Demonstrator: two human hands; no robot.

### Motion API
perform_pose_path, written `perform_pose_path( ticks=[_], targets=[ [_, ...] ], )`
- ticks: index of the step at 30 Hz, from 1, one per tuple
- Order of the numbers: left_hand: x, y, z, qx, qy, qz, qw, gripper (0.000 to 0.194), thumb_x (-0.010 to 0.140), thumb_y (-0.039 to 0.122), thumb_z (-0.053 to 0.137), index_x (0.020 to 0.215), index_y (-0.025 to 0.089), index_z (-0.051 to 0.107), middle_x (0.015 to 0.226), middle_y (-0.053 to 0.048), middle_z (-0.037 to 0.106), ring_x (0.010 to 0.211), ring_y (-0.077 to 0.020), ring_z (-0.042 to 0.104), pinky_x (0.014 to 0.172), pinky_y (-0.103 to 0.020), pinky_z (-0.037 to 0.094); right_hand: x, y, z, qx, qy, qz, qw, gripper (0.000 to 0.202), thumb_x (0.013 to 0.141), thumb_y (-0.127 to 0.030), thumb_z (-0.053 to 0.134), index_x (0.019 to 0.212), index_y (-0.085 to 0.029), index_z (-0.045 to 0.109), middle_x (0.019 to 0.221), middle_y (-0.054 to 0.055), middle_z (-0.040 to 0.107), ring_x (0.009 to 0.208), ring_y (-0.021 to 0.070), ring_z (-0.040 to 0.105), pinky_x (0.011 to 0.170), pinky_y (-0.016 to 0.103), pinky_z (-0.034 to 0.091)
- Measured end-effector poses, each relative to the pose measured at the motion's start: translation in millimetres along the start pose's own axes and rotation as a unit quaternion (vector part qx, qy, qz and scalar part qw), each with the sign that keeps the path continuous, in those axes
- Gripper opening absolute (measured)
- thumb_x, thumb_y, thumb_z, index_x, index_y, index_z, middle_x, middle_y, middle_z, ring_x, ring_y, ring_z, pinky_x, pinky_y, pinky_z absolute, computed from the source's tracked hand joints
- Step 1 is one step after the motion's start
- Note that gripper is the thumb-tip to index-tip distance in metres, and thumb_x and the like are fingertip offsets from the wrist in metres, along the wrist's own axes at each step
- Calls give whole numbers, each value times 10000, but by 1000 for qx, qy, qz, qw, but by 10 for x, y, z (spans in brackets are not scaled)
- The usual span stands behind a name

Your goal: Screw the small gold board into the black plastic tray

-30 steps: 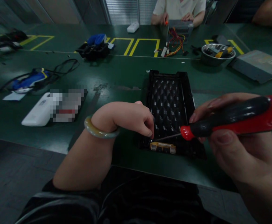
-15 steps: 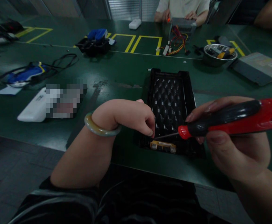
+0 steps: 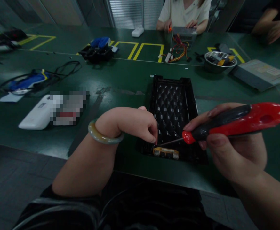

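Observation:
A red and black screwdriver [image 3: 236, 123] lies in my right hand [image 3: 238, 156], its fingers and thumb closed round the handle. The thin shaft points left and slightly down into a black plastic casing [image 3: 194, 105] with a quilted-looking inner surface. My left hand [image 3: 140, 124], with a bangle at the wrist, bends over the casing's left side. Its fingers are pinched together at the screwdriver's tip, and what sits between them is hidden. Just below the tip, a small yellow-brown circuit board [image 3: 166, 150] with metal connectors sits at the casing's near end.
A white device [image 3: 35, 113] lies left, beside a blurred-out item. Behind it is a blue bundle with black cable [image 3: 27, 80]. Farther off are a black tray [image 3: 96, 54], a metal bowl of tools [image 3: 219, 67], a grey metal panel [image 3: 260, 73] and a person handling a wired metal box [image 3: 184, 36].
The view has tilted up a little, so the table things sit lower in the picture. Both hands keep nearly the same pose at the casing. At the far right, another person's hand has come into view.

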State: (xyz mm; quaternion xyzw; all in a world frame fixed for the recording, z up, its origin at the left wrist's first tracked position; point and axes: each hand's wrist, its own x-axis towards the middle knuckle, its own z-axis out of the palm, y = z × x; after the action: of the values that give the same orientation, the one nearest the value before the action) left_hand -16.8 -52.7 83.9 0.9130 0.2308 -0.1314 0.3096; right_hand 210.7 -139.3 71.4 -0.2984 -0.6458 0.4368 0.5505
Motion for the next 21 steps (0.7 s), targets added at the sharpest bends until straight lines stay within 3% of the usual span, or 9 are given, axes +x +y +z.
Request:
perform_pose_path(
  ticks=[7, 11, 14, 21],
  targets=[
    [-5, 25, -15, 3, -6, -5, 1000, 218, 883, 342, 585, 954, 314, 790, 965, 44, 778, 938, -148, 633, 950, -291, 255, -35, -36, -43, -27, -44, 12, 999, 432, 850, -207, 678, 1233, -302, 501, 1035, 43, 694, 790, 195, 673, 647, 331, 592],
    [2, 24, -18, 7, -6, -9, 1000, 213, 881, 336, 589, 948, 315, 789, 968, 51, 777, 929, -141, 640, 956, -292, 252, -35, -60, -53, -49, -72, 9, 996, 490, 839, -107, 654, 1255, -280, 463, 1045, 39, 678, 879, 182, 677, 759, 332, 604],
    [5, 29, -20, 5, -8, -4, 1000, 207, 880, 320, 590, 932, 298, 789, 960, 43, 778, 927, -145, 643, 962, -295, 259, -20, -48, -48, -45, -58, 10, 997, 477, 832, -92, 665, 1235, -262, 475, 1057, 40, 675, 920, 178, 678, 820, 339, 607],
    [-11, 72, -39, 6, -1, -14, 1000, 182, 860, 288, 613, 911, 277, 788, 941, 41, 777, 883, -135, 648, 964, -292, 266, 25, -30, -60, -110, -16, 5, 994, 442, 766, -181, 783, 1148, -262, 578, 991, 34, 701, 873, 205, 693, 697, 333, 615]
  ],
)
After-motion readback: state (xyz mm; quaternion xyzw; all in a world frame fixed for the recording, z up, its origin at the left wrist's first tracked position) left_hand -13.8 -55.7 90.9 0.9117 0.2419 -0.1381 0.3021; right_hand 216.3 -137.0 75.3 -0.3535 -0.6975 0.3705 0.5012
